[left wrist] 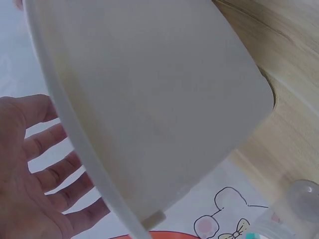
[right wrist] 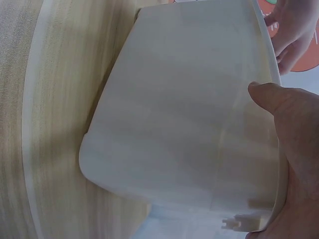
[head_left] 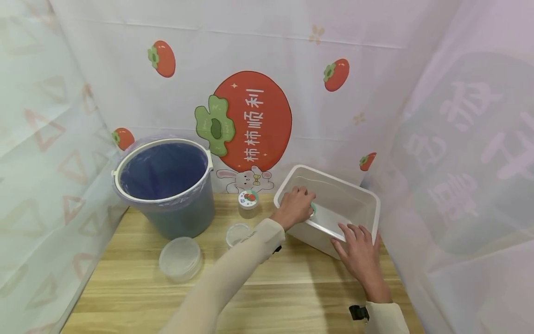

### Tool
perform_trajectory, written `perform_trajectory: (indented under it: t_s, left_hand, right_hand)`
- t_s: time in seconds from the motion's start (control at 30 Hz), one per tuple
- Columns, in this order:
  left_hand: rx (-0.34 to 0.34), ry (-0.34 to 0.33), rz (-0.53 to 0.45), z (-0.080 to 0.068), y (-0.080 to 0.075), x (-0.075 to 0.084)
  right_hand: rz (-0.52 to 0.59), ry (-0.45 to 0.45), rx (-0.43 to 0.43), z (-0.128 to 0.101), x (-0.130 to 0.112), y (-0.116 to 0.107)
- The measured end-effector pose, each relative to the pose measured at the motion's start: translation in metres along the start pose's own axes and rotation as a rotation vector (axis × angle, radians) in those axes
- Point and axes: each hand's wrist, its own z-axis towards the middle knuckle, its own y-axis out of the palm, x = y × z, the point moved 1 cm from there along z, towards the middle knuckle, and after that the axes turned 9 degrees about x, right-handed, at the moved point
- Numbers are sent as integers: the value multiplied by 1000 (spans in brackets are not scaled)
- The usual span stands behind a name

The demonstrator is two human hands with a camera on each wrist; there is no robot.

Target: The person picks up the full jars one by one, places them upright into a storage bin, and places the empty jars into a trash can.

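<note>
Head view shows a white plastic tub [head_left: 333,204] tilted up on the right side of the wooden bench [head_left: 292,287], its open mouth facing the person. The left hand [head_left: 295,207] reaches over the tub's near left rim with fingers curled, and something small and green shows under its fingertips; I cannot tell whether it pinches that or the rim. The left wrist view shows that hand's fingers [left wrist: 47,174] spread fairly straight behind the rim. The right hand [head_left: 359,253] rests on the tub's near right corner, fingers laid straight over the edge, and the right wrist view shows its thumb [right wrist: 271,99] pressed against the tub's outer wall. To the left stands a blue bucket [head_left: 167,185] lined with a clear bag. Between bucket and tub sit a small jar [head_left: 248,200], a small clear lid [head_left: 238,233] and a larger clear round container [head_left: 180,257].
</note>
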Motion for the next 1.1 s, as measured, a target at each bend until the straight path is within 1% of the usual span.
perform_trajectory:
  t_s: [0.27, 0.47, 0.73, 1.1]
  left_hand:
    - [92, 34, -55, -15, -26, -7]
    - [125, 56, -56, -27, -40, -10]
    - [139, 50, -50, -43, -47, -15]
    - [159, 47, -26, -61, -54, -32]
  right_hand:
    - [-1, 0, 15, 0, 2, -1]
    - [4, -3, 2, 1, 1, -1]
    - [5, 19, -40, 1, 0, -2]
    - [14, 24, -57, 1, -2, -4]
